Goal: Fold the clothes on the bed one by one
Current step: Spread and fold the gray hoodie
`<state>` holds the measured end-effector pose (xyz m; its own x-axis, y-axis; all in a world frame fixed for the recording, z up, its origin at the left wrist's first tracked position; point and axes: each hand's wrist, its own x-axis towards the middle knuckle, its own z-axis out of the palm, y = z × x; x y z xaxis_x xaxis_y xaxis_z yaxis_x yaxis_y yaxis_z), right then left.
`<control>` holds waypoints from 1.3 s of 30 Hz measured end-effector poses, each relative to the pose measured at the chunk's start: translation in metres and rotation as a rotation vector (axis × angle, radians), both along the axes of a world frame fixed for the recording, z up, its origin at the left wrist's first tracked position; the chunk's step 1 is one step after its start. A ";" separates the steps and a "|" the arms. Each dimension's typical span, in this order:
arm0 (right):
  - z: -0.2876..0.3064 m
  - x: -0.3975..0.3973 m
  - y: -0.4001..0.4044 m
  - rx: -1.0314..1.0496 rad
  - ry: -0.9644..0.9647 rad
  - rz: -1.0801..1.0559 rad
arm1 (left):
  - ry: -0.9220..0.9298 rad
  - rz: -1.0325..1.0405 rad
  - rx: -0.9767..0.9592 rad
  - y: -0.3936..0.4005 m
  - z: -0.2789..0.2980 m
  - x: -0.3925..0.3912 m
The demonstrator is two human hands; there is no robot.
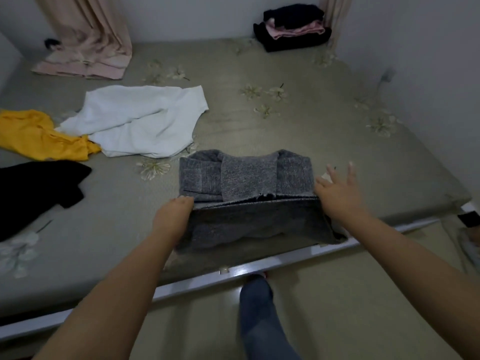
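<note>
your left hand (173,211) grips the near left edge of the grey knitted sweater (249,178), fingers curled round the cloth and lifting it off the bed. your right hand (337,190) holds the right side of the same lifted edge with the thumb tucked against it, while its other fingers stretch out straight past the knit. the sweater lies near the front edge of the olive flower-patterned bed (298,120), sleeves already folded in across its middle. to the left lie a crumpled white garment (140,120), a yellow garment (39,136) and a black garment (33,188), all unfolded. a folded stack of black and pink clothes (292,28) sits at the far corner, near the wall.
</note>
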<state>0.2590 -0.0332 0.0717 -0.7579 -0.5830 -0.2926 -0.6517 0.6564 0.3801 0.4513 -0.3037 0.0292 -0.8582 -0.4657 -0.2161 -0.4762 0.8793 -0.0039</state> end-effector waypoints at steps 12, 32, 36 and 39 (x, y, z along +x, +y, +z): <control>-0.048 -0.237 -0.121 0.299 -0.346 0.232 | -0.294 -0.223 -0.171 -0.109 -0.021 -0.221; -0.200 -0.304 -0.140 -0.450 -0.197 0.199 | -0.364 0.029 -0.098 -0.163 -0.151 -0.284; -0.213 -0.310 -0.150 -0.250 -0.299 0.104 | -0.366 0.036 -0.080 -0.160 -0.155 -0.294; -0.218 -0.315 -0.160 -0.186 -0.426 0.039 | -0.044 -0.151 0.050 -0.155 -0.159 -0.313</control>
<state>-0.0558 -0.1935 -0.1462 -0.5693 -0.6809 -0.4607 -0.7497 0.6600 -0.0491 0.1383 -0.4586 -0.1297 -0.9066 -0.3203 -0.2746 -0.3393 0.9404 0.0235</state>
